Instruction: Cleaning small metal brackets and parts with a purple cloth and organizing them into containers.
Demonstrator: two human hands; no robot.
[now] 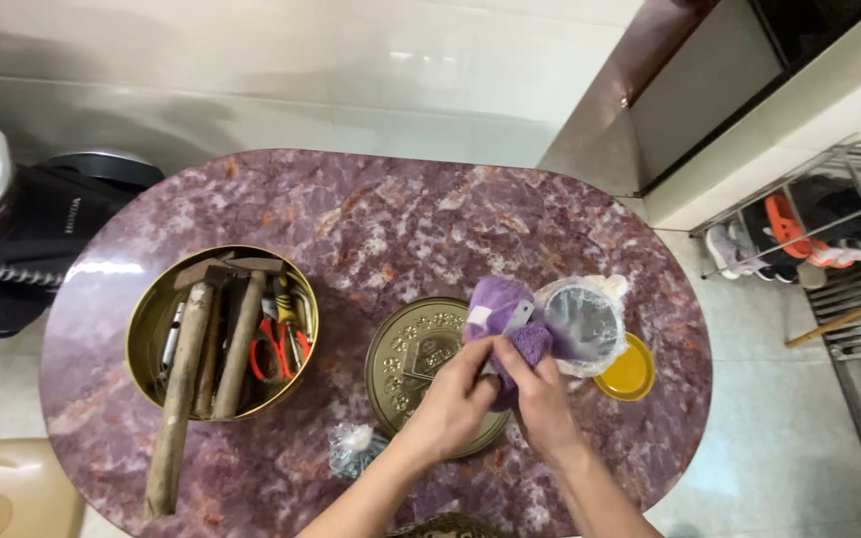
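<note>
Both of my hands meet over the round gold tin lid (414,351) lying on the purple marble table (371,214). My left hand (455,403) and my right hand (540,399) together grip a purple cloth (502,317) wrapped around a small grey metal piece (518,318) that sticks out of it. Right of the cloth stands a clear plastic container (582,323) with a plastic bag around it, beside a yellow lid (628,374).
A round gold tin (142,344) at the left holds two wooden-handled hammers (186,379), red-handled pliers (271,349) and other tools. A small clear bag (353,445) lies near the front edge. A beige stool (2,488) stands lower left, a shoe rack (819,214) at right.
</note>
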